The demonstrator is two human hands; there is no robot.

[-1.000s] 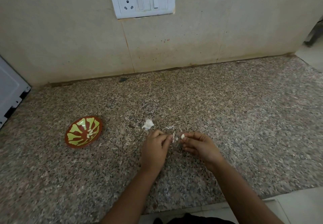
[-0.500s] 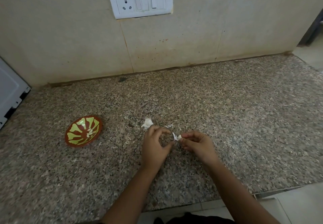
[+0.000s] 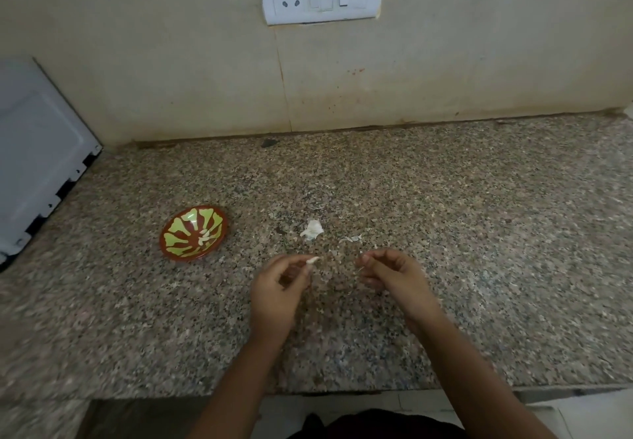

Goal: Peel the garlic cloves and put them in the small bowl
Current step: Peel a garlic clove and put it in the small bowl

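Pinching a peeled garlic clove [image 3: 313,260] in my left hand [image 3: 274,291]; right hand [image 3: 394,274] curled, whether holding anything I cannot tell.

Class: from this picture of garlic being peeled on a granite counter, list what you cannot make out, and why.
Head view, too small: how many peeled cloves lie in the red-and-green patterned small bowl.
Head view, curled fingers cover it: whether the right hand pinches any skin.
Head view, fingertips cover part: whether the pale garlic clove in the left hand is fully peeled.
Head view, left edge cuts it off: the white appliance.
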